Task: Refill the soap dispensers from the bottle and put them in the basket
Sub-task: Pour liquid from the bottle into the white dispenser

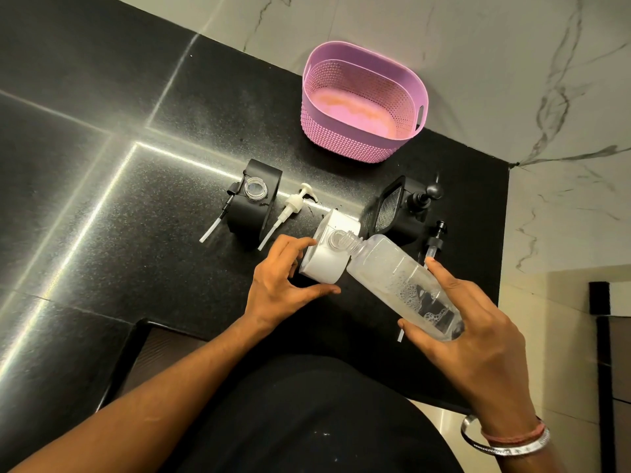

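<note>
- Right hand [478, 322] grips the tilted bottle [403, 285] near its base; its neck meets the open mouth of the white dispenser [327, 257], which stands on the tabletop [136, 206].
- Left hand [283, 278] steadies that dispenser, thumb and fingers curled round its side.
- Judgement: little liquid seems left, mostly foam, so raise the base slowly and keep neck over mouth to avoid spills.
- White pump [290, 209] lies just beside; refit it next.
- Two black dispensers [254, 203] [392, 213] stand behind, the left one open; the right one's top I cannot tell.
- Basket [362, 104] sits beyond, nothing in it yet.
</note>
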